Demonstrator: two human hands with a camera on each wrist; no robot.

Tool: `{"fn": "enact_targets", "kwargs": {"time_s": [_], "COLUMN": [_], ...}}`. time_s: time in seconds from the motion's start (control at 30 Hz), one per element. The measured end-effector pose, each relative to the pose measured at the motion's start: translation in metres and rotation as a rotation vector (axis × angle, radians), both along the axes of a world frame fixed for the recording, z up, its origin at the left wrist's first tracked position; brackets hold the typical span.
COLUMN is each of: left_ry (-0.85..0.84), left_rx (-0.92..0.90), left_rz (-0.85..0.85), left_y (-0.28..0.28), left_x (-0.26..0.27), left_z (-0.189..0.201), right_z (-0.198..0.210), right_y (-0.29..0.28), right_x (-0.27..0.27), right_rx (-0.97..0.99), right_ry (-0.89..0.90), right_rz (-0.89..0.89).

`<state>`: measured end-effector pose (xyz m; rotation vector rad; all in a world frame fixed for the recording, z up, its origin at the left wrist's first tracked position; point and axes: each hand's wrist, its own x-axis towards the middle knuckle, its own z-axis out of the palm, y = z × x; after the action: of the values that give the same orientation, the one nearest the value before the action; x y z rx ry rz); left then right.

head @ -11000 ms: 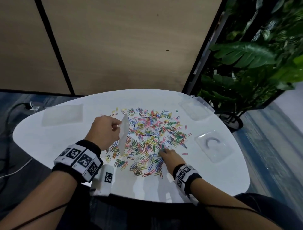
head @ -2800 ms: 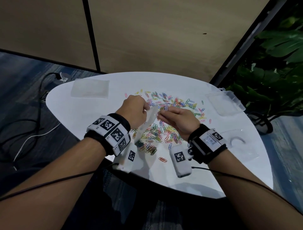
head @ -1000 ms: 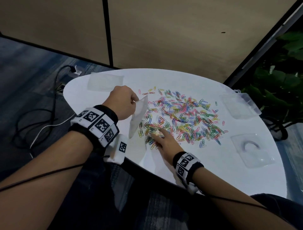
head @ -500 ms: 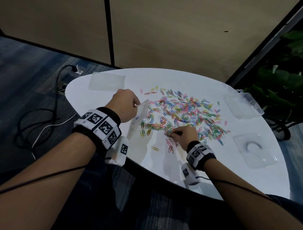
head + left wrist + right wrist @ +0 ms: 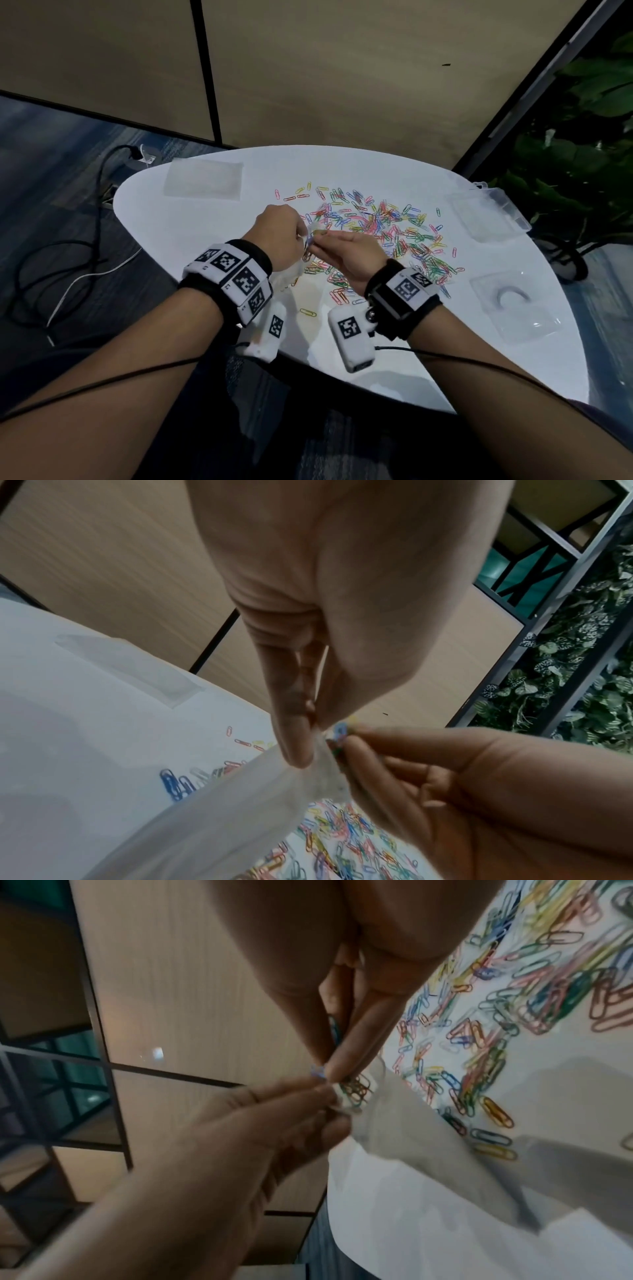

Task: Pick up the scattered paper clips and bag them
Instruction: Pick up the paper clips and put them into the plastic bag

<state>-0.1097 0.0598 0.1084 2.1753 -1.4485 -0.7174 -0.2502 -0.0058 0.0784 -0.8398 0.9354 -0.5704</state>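
The right hand point(image 5: 346, 255), which was down in the pile half a second ago, has come up to meet the left hand point(image 5: 279, 236) above the surface point(image 5: 205, 246). It now pinches a small bunch of paper clips point(image 5: 356, 1089) between thumb and fingers, right at the mouth of the bag point(image 5: 240, 799). The left hand pinches the bag's top edge, and the bag hangs down toward 6 o'clock, its lower part near the surface.

That puts this load at the point of going in; by my reading the next move is to push the clips past the opening and let go.

Most of the work remains: the pile of clips point(image 5: 387, 236) spreads from the hands toward 2 o'clock, and 1 yellow clip point(image 5: 307, 312) lies alone at 6 o'clock of the hands.
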Motion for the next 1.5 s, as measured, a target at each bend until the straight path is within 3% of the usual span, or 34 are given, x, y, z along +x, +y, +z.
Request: {"fn": "enact_targets", "kwargs": {"time_s": [0.13, 0.5, 0.67, 0.93, 1.07, 1.13, 1.3, 1.4, 1.5], "left_ry": [0.074, 0.057, 0.057, 0.054, 0.054, 0.046, 0.018, 0.015, -0.001], "left_rx": [-0.004, -0.013, 0.005, 0.011, 0.002, 0.000, -0.019, -0.015, -0.015], "left_rz": [0.022, 0.021, 0.016, 0.027, 0.052, 0.064, 0.094, 0.113, 0.115], "left_y": [-0.002, 0.003, 0.005, 0.008, 0.009, 0.011, 0.011, 0.012, 0.013], "left_x": [-0.005, -0.004, -0.002, 0.000, 0.005, 0.009, 0.015, 0.019, 0.022], "left_z": [-0.001, -0.001, 0.000, 0.002, 0.006, 0.008, 0.012, 0.012, 0.011], "right_z": [-0.012, -0.016, -0.012, -0.006, -0.001, -0.004, -0.036, -0.063, -0.083], "right_y": [0.007, 0.012, 0.013, 0.012, -0.001, -0.012, -0.015, 0.001, 0.013], "right_x": [0.005, 0.012, 0.013, 0.011, -0.006, -0.025, -0.067, -0.070, -0.061], "right_rx": [-0.074, -0.385, -0.709, -0.920, -0.626, -0.607, -0.452, -0.515, -0.704], "right_ry": [0.178, 0.469, 0.695, 0.679, 0.416, 0.558, 1.277, 1.376, 1.280], "right_rz": [-0.013, 0.240, 0.356, 0.623, 0.306, 0.268, 0.716, 0.765, 0.649]}}
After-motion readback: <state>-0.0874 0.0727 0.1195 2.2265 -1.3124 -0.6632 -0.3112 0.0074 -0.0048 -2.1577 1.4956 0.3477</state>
